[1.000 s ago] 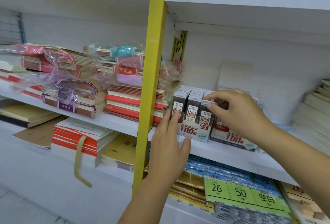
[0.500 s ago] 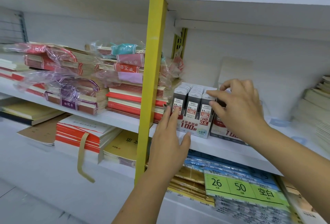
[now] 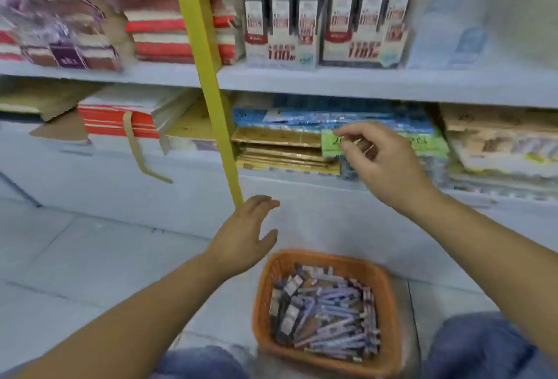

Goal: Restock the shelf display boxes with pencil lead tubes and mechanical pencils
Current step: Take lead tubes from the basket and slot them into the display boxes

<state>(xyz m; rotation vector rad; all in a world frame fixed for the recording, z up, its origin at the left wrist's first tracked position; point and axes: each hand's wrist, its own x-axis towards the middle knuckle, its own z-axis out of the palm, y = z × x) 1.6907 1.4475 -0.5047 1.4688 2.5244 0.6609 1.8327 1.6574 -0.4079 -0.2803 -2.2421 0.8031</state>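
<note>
Two display boxes of pencil lead tubes stand side by side on the upper shelf: a white one (image 3: 282, 20) and a dark one (image 3: 363, 20), both filled with upright tubes. An orange basket (image 3: 389, 288) on the floor between my knees holds several lead tubes and purple mechanical pencils (image 3: 327, 309). My left hand (image 3: 244, 239) hovers above the basket's left rim, fingers loosely extended, holding nothing. My right hand (image 3: 380, 161) is in the air in front of the lower shelf, fingers loosely curled and empty. The view is blurred.
A yellow upright post (image 3: 208, 82) runs down between the shelf bays. Wrapped notebook stacks (image 3: 157, 22) fill the upper shelf's left. Red-edged books (image 3: 120, 118), gold packs (image 3: 280, 149) and blue-green packs (image 3: 377, 124) lie on the lower shelf. White floor tiles lie left of the basket.
Both hands have left the display boxes and dropped down toward the floor. My view has tilted downward, bringing the orange basket and my knees into sight.
</note>
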